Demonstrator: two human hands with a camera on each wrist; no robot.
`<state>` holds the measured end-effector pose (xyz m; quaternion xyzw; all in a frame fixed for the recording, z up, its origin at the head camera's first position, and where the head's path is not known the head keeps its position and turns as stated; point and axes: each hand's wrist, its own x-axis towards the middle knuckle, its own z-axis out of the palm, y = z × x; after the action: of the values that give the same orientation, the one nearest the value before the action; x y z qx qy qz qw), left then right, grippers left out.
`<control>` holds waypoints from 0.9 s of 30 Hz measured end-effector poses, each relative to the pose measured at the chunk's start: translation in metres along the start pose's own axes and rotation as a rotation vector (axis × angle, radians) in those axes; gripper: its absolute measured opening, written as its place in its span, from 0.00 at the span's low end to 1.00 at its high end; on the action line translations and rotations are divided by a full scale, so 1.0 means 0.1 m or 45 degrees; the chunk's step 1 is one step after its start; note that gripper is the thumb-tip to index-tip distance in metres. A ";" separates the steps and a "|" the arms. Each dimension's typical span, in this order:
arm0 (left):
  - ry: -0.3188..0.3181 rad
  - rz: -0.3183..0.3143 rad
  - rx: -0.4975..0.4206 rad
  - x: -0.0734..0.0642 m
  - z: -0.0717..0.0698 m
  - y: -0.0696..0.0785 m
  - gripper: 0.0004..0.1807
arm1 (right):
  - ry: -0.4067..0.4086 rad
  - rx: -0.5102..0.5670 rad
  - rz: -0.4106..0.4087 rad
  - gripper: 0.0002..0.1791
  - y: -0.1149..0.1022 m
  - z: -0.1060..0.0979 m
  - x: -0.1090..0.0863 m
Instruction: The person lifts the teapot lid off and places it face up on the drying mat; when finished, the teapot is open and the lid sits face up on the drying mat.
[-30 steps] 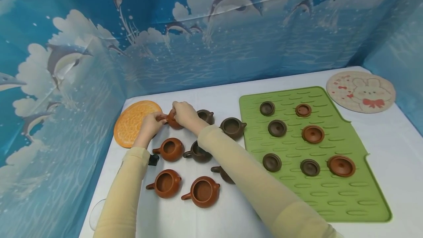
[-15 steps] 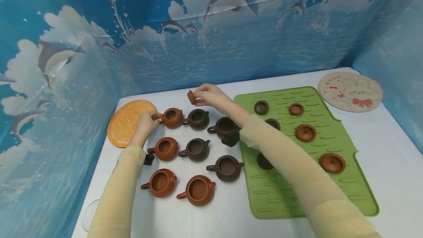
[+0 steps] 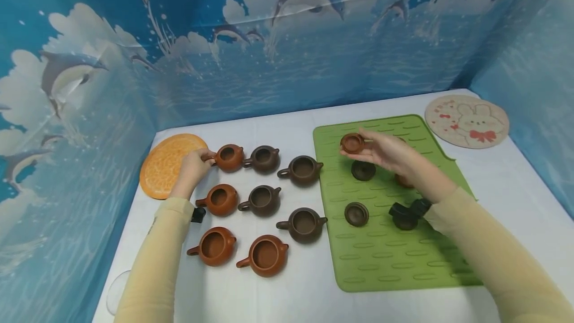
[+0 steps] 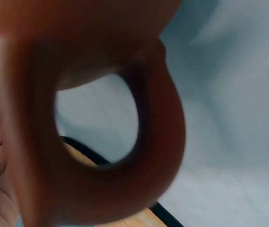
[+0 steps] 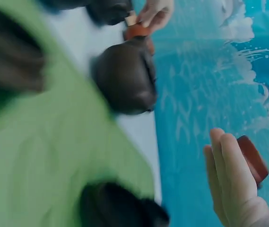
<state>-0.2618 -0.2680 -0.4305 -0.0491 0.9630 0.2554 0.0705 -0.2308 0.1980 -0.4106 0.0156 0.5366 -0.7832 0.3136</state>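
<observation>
In the head view my left hand (image 3: 193, 171) pinches the handle of a small red-brown teapot (image 3: 237, 162) at the back left of the white table. Its handle loop (image 4: 162, 137) looms large in the left wrist view, fingers at its left edge. Over the green mat, my right hand (image 3: 389, 152) holds a small red-brown lid (image 3: 352, 143) between thumb and fingers. That lid (image 5: 253, 161) shows behind the straightish fingers in the right wrist view. Beneath the hand lies a dark lid (image 3: 363, 170); other lids are hidden by the hand and arm.
Several lidless teapots, red-brown (image 3: 228, 202) and dark brown (image 3: 305, 236), stand in rows left of the green mat (image 3: 372, 273). More dark lids (image 3: 357, 214) lie on it. An orange round mat (image 3: 154, 173) and a rabbit-print round mat (image 3: 448, 131) lie at the back corners.
My right hand has lifted the red-brown lid off the back-left teapot and carried it right, over the green mat. My left hand keeps hold of that teapot's handle.
</observation>
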 end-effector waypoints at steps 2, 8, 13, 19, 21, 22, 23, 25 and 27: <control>0.002 -0.001 -0.004 0.00 -0.01 0.02 0.14 | 0.017 -0.178 0.002 0.33 0.09 -0.09 -0.15; -0.001 -0.009 -0.007 0.01 -0.01 0.04 0.14 | 0.065 -0.607 0.055 0.35 0.28 -0.21 -0.55; -0.004 -0.012 -0.004 0.00 -0.01 0.03 0.14 | -0.049 -0.953 0.075 0.27 0.37 -0.13 -0.82; -0.008 -0.017 -0.002 -0.02 0.00 0.03 0.15 | -0.229 -1.110 0.066 0.15 0.62 -0.01 -0.90; -0.012 -0.027 -0.004 -0.02 0.00 0.03 0.15 | -0.234 -1.135 0.068 0.13 0.71 0.01 -0.91; -0.011 -0.032 -0.006 -0.03 0.01 0.03 0.14 | -0.234 -1.145 0.066 0.13 0.74 0.01 -0.91; -0.012 -0.037 -0.007 -0.03 0.01 0.04 0.14 | -0.229 -1.158 0.063 0.12 0.77 0.02 -0.92; -0.013 -0.048 -0.008 -0.03 0.01 0.04 0.14 | -0.219 -1.188 0.063 0.11 0.82 0.03 -0.93; -0.013 -0.049 -0.008 -0.03 0.02 0.04 0.14 | -0.203 -1.226 0.056 0.09 0.87 0.04 -0.94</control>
<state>-0.2594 -0.2634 -0.4294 -0.0665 0.9607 0.2575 0.0802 -0.1096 0.2198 -0.4472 -0.1802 0.8118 -0.4379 0.3417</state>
